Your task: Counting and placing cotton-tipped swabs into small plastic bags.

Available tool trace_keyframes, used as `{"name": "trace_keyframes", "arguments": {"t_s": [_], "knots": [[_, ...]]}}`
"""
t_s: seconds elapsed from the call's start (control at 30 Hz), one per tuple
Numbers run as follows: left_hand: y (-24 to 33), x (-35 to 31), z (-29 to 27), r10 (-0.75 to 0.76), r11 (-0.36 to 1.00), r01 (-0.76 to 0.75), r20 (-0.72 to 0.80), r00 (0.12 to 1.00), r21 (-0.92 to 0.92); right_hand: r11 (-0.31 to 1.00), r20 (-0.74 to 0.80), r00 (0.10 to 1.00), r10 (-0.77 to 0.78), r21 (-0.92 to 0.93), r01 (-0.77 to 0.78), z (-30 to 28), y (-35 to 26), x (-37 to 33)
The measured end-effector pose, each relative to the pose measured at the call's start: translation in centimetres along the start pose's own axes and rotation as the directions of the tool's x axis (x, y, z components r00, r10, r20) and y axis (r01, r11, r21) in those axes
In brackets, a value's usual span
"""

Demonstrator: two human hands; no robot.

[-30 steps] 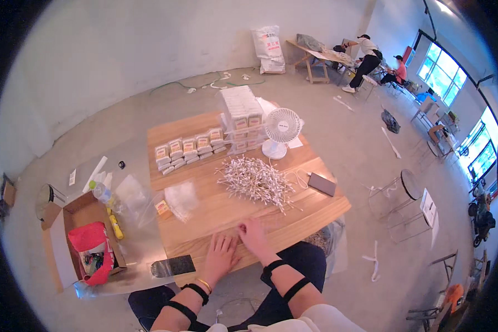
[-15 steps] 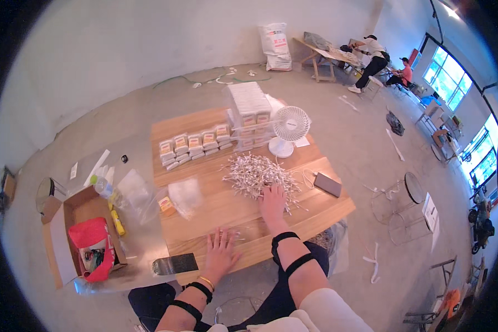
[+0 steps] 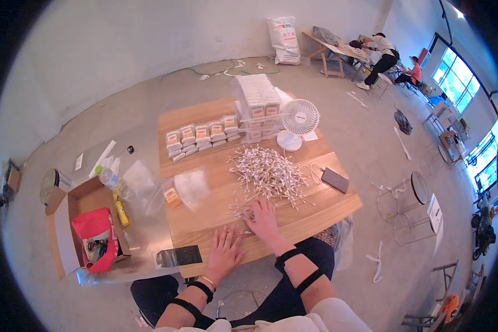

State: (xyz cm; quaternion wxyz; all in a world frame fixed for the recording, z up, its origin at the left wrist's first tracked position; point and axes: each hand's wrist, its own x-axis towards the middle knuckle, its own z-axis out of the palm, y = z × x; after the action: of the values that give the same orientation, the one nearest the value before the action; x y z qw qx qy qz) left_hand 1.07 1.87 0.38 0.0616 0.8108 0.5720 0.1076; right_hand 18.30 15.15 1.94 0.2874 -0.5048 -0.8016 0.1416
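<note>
The loose heap of thin white sticks [image 3: 268,174] is lying near the middle of the pale wooden table [image 3: 315,213], spreading out at twelve o'clock from the right hand [image 3: 264,218]. That hand is resting palm-down with its fingers [image 3: 254,206] slightly fanned, their tips reaching into the near fringe of the heap, where a few stray sticks are lying; whether any stick is being pinched cannot be told. The sticks are slim, pale and all alike, crossing one another at every angle — a tangled mound thinning toward its edges.

The left hand [image 3: 225,250] is lying flat on the table at eight o'clock from the right one, fingers spread, just apart from the sticks; a gold bangle and a black strap are circling that wrist.

At ten o'clock from the heap a crumpled clear plastic bag [image 3: 189,187] is lying, and beyond it, at eleven o'clock, a row of small flat packets [image 3: 202,137] is sitting. At twelve o'clock taller stacks of white packets [image 3: 258,108] are standing, with a small white desk fan [image 3: 296,123] just beside them. A dark phone [image 3: 335,180] is lying at three o'clock. An open cardboard box holding a red bag [image 3: 91,232] is sitting on the floor at eight o'clock.
</note>
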Motion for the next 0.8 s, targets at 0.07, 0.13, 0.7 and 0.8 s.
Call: {"name": "trace_keyframes", "arguments": {"t_s": [0.07,0.13,0.7,0.8], "knots": [[0.1,0.0,-0.1,-0.002,1.000,0.002,-0.002,1.000,-0.009,0.998,0.013,0.999,-0.050,-0.045,0.050,-0.2,-0.2,0.5],[0.2,0.1,0.0,-0.009,1.000,0.009,0.007,1.000,-0.019,0.986,0.053,0.993,-0.106,-0.127,0.112,0.2,-0.4,1.3],[-2.1,1.6,0.1,-0.176,0.964,0.157,-0.074,0.982,-0.215,0.969,0.182,0.960,-0.213,0.167,0.183,1.7,-1.3,-2.0],[-2.3,2.7,-0.3,-0.133,0.976,0.125,-0.039,0.990,-0.177,0.971,0.174,0.965,-0.196,0.172,0.166,0.2,-0.3,-2.2]]}}
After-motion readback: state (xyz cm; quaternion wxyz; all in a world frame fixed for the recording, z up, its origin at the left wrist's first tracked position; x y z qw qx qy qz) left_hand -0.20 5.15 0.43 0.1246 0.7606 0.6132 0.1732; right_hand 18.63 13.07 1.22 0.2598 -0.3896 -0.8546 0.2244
